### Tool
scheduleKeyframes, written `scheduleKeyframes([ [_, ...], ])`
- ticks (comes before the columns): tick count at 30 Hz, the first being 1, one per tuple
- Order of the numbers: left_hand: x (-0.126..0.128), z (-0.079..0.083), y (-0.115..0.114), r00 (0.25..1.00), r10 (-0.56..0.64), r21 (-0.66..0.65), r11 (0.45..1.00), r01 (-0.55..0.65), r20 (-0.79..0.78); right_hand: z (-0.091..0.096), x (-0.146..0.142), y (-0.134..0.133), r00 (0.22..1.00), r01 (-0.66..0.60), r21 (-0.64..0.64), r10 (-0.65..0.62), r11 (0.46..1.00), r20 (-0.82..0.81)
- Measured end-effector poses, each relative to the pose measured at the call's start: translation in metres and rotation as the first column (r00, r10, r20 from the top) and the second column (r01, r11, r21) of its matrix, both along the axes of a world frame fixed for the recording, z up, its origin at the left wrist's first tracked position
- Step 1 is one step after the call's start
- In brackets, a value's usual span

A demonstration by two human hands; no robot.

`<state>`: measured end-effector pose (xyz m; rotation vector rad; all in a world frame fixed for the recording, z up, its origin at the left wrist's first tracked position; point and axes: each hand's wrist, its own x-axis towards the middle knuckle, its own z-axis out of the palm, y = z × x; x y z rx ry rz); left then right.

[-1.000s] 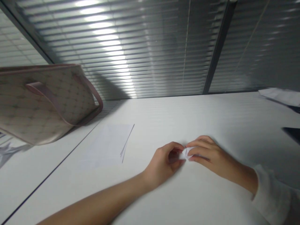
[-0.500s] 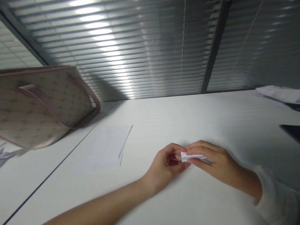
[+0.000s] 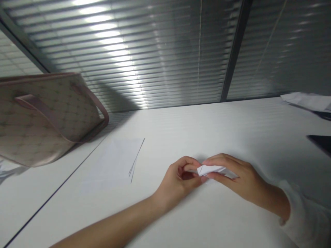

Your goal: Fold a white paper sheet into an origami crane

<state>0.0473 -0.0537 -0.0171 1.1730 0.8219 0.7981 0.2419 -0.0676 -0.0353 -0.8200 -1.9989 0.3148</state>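
A small folded piece of white paper is held between both hands over the white table. My left hand pinches its left end, with the thumb below and the fingers curled behind. From the right, my right hand grips the paper between its thumb and fingers, and these hide part of the folds. The fingertips of both hands nearly meet at the paper's left end. Further left on the table lies a small stack of white paper sheets, its right edges slightly fanned.
A patterned handbag with pink handles stands at the left. Crumpled papers lie at the far right, near a dark flat object. Window blinds rise behind the table. A dark seam crosses the table at left.
The folded paper has tilted a little between the fingers, showing more of its upper face. Both hands keep their hold. The whole view has shifted slightly.
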Motion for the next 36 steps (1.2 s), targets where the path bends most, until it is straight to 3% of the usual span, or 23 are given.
scheduleKeyframes([
  [5,-0.002,-0.003,-0.002,1.0,-0.004,0.001,1.0,0.004,0.008,0.0,0.002,-0.001,0.999,0.028,-0.064,-0.029,0.998,-0.014],
  [11,-0.002,-0.005,0.0,0.99,0.088,0.153,0.986,-0.07,-0.113,-0.002,-0.001,-0.001,0.994,0.063,-0.159,-0.076,0.985,-0.076],
  [18,0.0,0.001,-0.002,0.979,0.201,0.069,0.977,-0.202,0.021,-0.007,-0.017,-0.004,0.877,0.333,-0.355,-0.426,0.874,-0.225],
  [20,0.0,0.001,-0.003,0.979,0.201,0.086,0.975,-0.203,0.03,-0.009,-0.02,-0.004,0.874,0.26,-0.452,-0.407,0.853,-0.265],
  [23,0.0,-0.001,-0.004,0.979,0.204,0.141,0.969,-0.203,0.004,-0.008,-0.023,-0.007,0.92,0.086,-0.524,-0.269,0.848,-0.285],
  [27,0.001,-0.002,-0.005,0.968,0.248,0.274,0.933,-0.231,-0.029,-0.004,-0.022,-0.012,0.951,0.069,-0.441,-0.193,0.895,-0.242],
  [31,-0.002,0.0,-0.006,0.977,0.209,0.385,0.905,-0.183,-0.028,0.0,-0.017,-0.012,0.974,0.082,-0.173,-0.116,0.981,-0.194],
  [36,-0.009,0.0,-0.008,0.993,0.112,0.457,0.886,-0.079,-0.045,0.002,-0.007,-0.007,0.995,-0.024,0.083,0.031,0.996,-0.093],
])
